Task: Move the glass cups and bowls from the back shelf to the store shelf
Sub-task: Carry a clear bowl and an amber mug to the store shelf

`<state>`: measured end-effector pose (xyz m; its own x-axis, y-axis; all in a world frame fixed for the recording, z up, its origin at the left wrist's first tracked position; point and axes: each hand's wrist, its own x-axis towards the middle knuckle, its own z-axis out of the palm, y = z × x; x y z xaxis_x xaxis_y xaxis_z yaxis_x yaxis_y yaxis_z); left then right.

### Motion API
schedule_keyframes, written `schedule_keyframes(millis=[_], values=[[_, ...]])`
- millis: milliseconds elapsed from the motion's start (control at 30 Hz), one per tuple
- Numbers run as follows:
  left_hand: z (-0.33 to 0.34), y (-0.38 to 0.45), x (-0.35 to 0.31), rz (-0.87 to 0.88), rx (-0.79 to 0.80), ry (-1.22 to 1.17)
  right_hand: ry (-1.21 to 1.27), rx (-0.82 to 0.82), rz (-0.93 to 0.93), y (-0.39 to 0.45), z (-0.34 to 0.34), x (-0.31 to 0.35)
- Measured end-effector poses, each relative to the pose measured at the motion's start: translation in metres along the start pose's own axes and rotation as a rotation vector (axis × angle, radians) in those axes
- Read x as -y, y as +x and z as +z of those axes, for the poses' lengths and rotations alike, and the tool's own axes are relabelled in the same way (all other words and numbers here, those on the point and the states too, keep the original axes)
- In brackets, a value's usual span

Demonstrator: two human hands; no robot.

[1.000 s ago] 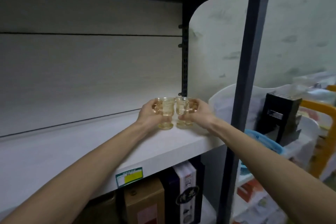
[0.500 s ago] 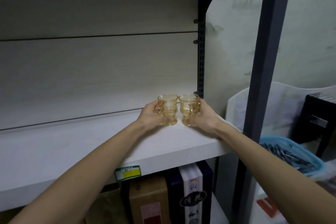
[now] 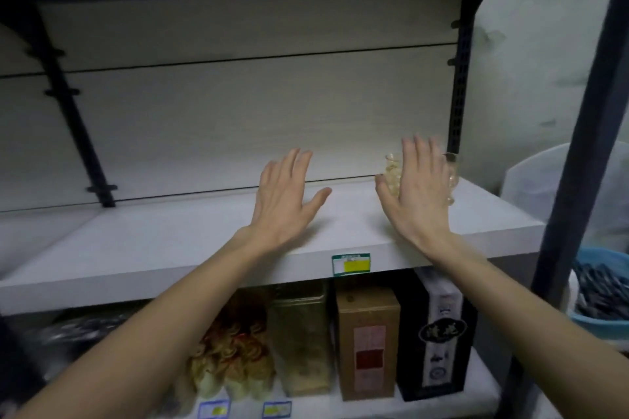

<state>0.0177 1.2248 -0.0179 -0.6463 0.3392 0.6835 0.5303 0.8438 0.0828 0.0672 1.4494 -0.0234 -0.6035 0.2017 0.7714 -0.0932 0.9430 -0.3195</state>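
Two amber glass cups stand at the back right of the white shelf board [image 3: 177,241]. One cup [image 3: 392,171] peeks out left of my right hand [image 3: 417,190]; the other cup [image 3: 452,177] shows just past its right side. That hand is flat with fingers spread, in front of both cups and holding neither. My left hand [image 3: 284,197] hovers open over the shelf's middle, fingers apart, well left of the cups.
A dark metal upright [image 3: 575,133] frames the right side. Below the board stand a brown box [image 3: 367,343], a black box [image 3: 439,337], a gold tin [image 3: 301,340] and packaged goods. A blue basket [image 3: 602,323] and white bag sit to the right.
Both hands have let go of the amber cups, which now stand on the shelf. The hands have opened and drawn back; the left one has shifted leftward.
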Motion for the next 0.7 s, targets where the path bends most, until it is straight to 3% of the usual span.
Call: schedule_keyframes(millis=[167, 433, 600, 700], values=[[-0.079, -0.092, 0.081, 0.019, -0.086, 0.19, 0.003, 0.081, -0.143, -0.05, 0.033, 0.117], [-0.209, -0.244, 0.216, -0.081, -0.135, 0.356, 0.299, 0.222, -0.336, -0.144, 0.077, 0.327], [-0.273, -0.311, 0.302, -0.218, -0.103, 0.521, 0.446, 0.285, -0.573, -0.187, 0.096, 0.44], [-0.301, -0.343, 0.356, -0.349, 0.009, 0.652, 0.494, 0.326, -0.714, -0.205, 0.114, 0.505]])
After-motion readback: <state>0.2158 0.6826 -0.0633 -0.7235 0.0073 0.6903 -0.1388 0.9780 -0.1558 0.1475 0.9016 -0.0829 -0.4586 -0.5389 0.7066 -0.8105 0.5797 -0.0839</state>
